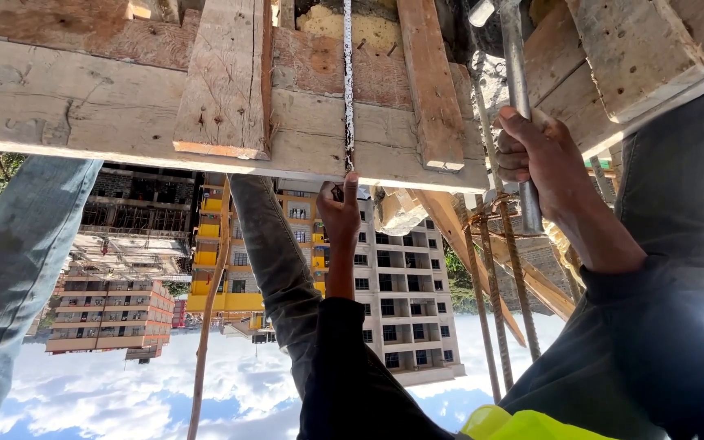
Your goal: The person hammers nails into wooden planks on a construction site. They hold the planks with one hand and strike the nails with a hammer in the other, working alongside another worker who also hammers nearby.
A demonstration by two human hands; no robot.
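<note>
Gripping a grey metal pipe (517, 90) w/ the right hand (543, 159), fingers wrapped tight round it, the person has that pipe running steeply from the top of view down past the palm to just below the fist. Left hand (340, 213) is closed too, pinching the lower end of a thin twisted rebar rod (349, 81) right at the edge of a wide timber plank (124, 102); thumb points toward the plank, rod runs straight away from the hand across the wood. View is upside down: sky & clouds at the bottom, buildings hanging from the plank line. Both forearms wear dark sleeves (352, 367), & a bit of hi-vis yellow vest (515, 425) shows at the bottom edge. Short wooden block (226, 77) sits on the plank, left of the rod; a narrower reddish batten (432, 81) lies on the rod's right, betw. rod & pipe. More rusty rebar bars (490, 285) slant beside the right wrist, tied w/ wire near the pipe's lower end. Two jeans-clad legs (10, 269) of another person stand at left & centre, one just beside the left forearm. Behind: a white multi-storey block (405, 285) & a yellow-trimmed unfinished building (213, 261). A thin wooden pole (209, 318) crosses in front of them.
</note>
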